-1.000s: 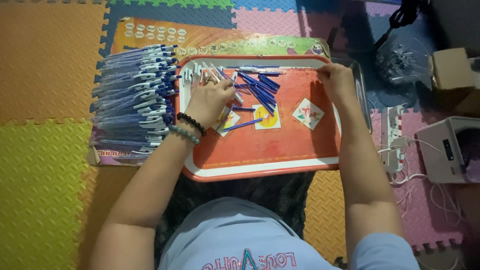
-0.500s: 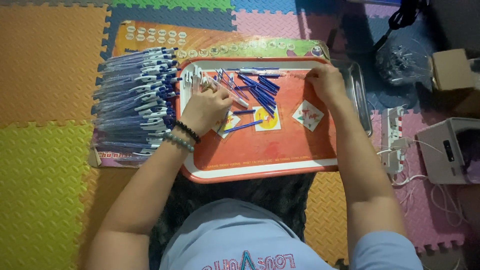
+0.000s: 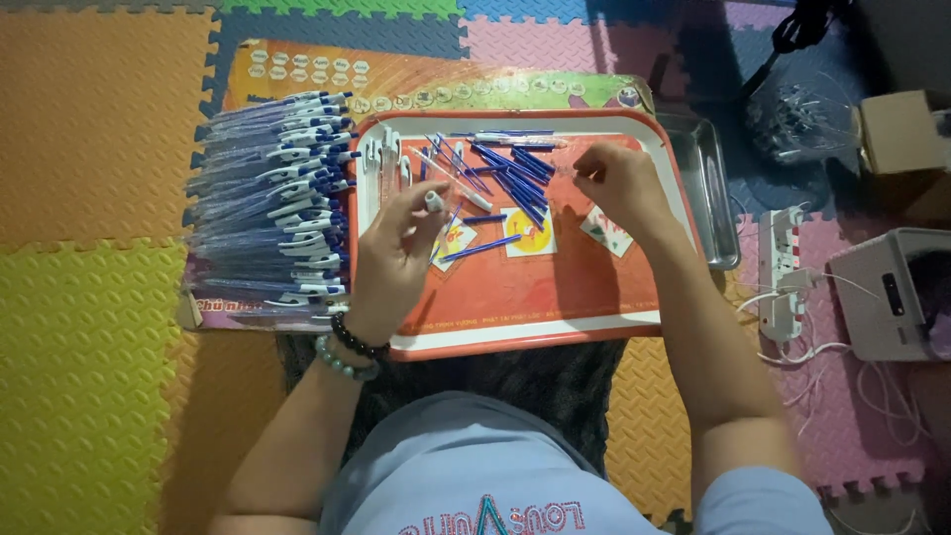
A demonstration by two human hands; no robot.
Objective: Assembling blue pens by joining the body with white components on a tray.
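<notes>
My left hand (image 3: 394, 260) holds a clear pen barrel (image 3: 436, 201) upright over the left part of the orange tray (image 3: 515, 307). On its wrist are two bead bracelets. My right hand (image 3: 622, 183) hovers over the tray's upper right, its fingertips pinched together beside a loose pile of blue refills (image 3: 507, 173). Whether anything is between those fingertips is too small to tell. Several white pen parts (image 3: 381, 157) lie in the tray's top left corner. A big stack of blue and white pens (image 3: 275, 226) lies left of the tray.
A metal tray (image 3: 715, 188) sticks out from under the orange one on the right. Further right are a white power strip (image 3: 783, 266) with cables, a white device (image 3: 890, 292), a cardboard box (image 3: 897, 129) and a plastic bag (image 3: 797, 114). Coloured foam mats cover the floor.
My left hand has lifted a pen barrel off the tray and pulled back toward me. My right hand has shifted left, closer to the blue refills.
</notes>
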